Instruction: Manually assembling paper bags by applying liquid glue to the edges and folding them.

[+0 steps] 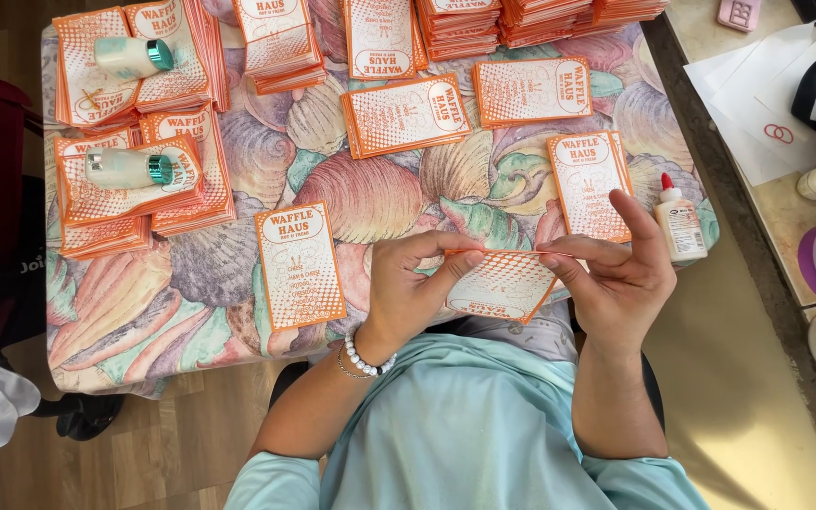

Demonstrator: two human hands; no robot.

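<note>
The desk [370, 194] wears a cloth printed with big pastel shells. On it lie stacks of orange-and-white paper sleeves [134, 71], single sleeves [299, 265] spread flat, and a small white glue bottle [680, 222] with a red cap near the right edge.

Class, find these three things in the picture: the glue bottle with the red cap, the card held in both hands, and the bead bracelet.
glue bottle [680, 225], head view, white body.
held card [502, 283], head view, orange-patterned face.
bead bracelet [367, 362], head view, white beads at the wrist.
</note>
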